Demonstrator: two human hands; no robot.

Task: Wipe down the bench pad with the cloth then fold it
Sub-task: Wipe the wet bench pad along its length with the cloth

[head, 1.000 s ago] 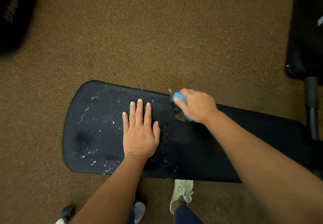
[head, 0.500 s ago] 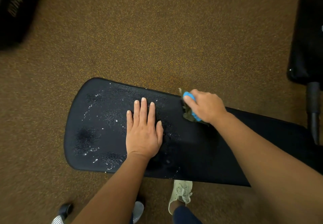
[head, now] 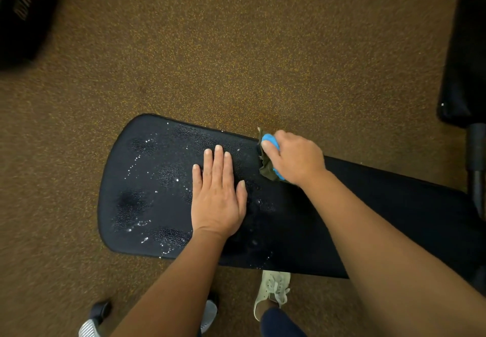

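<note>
1. Bench pad point(head: 163, 205) sits low in the head view, black and textured. Its long axis runs left to right and tilts a bit, so the right part sits lower in frame. The wide rounded end points left and the narrower part runs off to the right under the arm.
2. Left half of the pad is dotted w/ wet droplets and damp patches.
3. Left hand point(head: 218, 200) is palm-down on the pad around the middle, fingers straight and close together, thumb out to the side. It's just pressing flat and isn't gripping anything.
4. Right hand point(head: 294, 157) is at the pad's far edge, fingers curled round the cloth point(head: 266, 167). The cloth is olive green and bunched up, w/ something bright blue in the same grip (can't tell what it is tbh). It's touching the pad right at that edge.
5. Vs half a sec ago, the right hand and cloth have slid a little left along the far edge, closer to the left hand. The left hand hasn't budged, and the pad and droplets look the same.
6. Other stuff: brown speckled floor point(head: 236, 60) all around, a pale lace-up shoe point(head: 273, 292) just below the pad's near edge, and dark gym gear point(head: 462, 60) at far right.
</note>
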